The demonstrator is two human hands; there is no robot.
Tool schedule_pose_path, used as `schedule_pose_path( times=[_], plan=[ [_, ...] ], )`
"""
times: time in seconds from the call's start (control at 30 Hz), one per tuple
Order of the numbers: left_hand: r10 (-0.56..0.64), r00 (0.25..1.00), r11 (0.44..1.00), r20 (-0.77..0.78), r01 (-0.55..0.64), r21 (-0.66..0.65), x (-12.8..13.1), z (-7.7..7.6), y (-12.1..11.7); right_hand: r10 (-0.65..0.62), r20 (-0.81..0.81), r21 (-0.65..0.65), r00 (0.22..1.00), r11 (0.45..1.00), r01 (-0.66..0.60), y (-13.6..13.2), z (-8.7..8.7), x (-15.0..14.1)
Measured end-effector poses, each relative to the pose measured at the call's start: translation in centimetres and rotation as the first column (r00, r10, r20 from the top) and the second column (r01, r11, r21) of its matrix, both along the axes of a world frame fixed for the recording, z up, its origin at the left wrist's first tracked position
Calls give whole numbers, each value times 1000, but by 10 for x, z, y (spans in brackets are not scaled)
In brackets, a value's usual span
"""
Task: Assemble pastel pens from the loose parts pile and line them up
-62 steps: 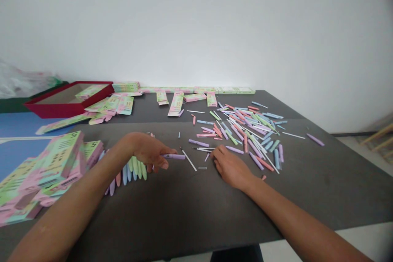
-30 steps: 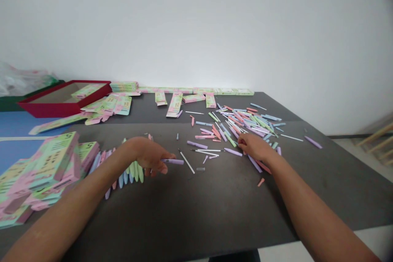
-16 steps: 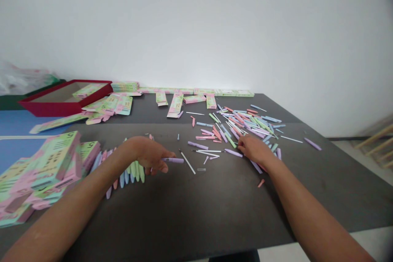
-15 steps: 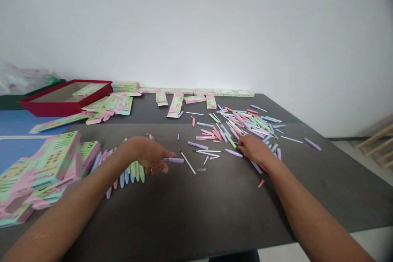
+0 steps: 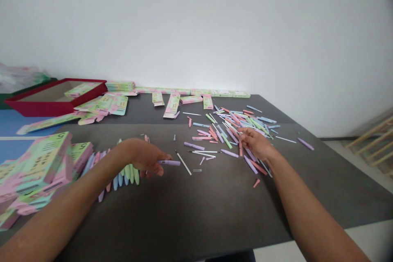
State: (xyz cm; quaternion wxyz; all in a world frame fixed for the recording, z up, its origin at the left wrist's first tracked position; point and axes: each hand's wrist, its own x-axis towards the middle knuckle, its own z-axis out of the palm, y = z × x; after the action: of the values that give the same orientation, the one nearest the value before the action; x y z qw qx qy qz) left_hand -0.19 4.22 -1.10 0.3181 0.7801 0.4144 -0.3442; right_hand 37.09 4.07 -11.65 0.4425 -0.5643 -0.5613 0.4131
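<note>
My left hand [image 5: 147,159] is closed around a purple pen barrel [image 5: 171,163], which points right out of its fingers. Beneath that hand and wrist lies a row of pastel pens [image 5: 129,174], partly hidden by my forearm. My right hand [image 5: 254,142] is over the near side of a loose heap of pen parts [image 5: 242,120], thumb and fingertips pinched together. What the pinch holds, if anything, is too small to make out. Between the hands lie a white refill [image 5: 183,162], a purple barrel [image 5: 194,146], a small clear piece [image 5: 197,170] and more white refills [image 5: 202,153].
Printed pen boxes [image 5: 37,163] are stacked at the left. Behind them are flattened cartons [image 5: 106,104] and a red tray [image 5: 49,108]. A row of boxes [image 5: 202,91] runs along the wall. A pink clip piece [image 5: 256,183] lies near my right forearm on the dark table [image 5: 190,217].
My right hand moved from the loose refills rightward to the heap, then lifted slightly there. My left hand keeps the purple barrel almost in place. The view has shifted slightly.
</note>
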Motion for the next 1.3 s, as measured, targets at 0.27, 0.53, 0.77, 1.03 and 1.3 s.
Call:
schedule_pose_path(
  times=[0.27, 0.53, 0.77, 1.03, 1.3],
  plan=[
    [54, 998, 997, 38, -56, 59, 0, 5, -6, 117, -373, -47, 921, 988, -144, -4, 3, -7],
    [39, 999, 998, 29, -40, 49, 2, 4, -6, 111, -318, -35, 942, 991, -129, -1, -1, -2],
    [16, 999, 998, 35, -18, 63, 1, 2, -6, -53, -73, 26, 996, 998, 55, 1, -4, 3],
    [7, 999, 997, 48, -11, 74, 0, -2, -7, -74, 815, 101, 575, 995, -15, 3, 5, 3],
    [-1, 999, 995, 33, -3, 100, 3, 3, -12, 57, 940, -43, 338, 998, -48, 5, 6, -25]
  ],
)
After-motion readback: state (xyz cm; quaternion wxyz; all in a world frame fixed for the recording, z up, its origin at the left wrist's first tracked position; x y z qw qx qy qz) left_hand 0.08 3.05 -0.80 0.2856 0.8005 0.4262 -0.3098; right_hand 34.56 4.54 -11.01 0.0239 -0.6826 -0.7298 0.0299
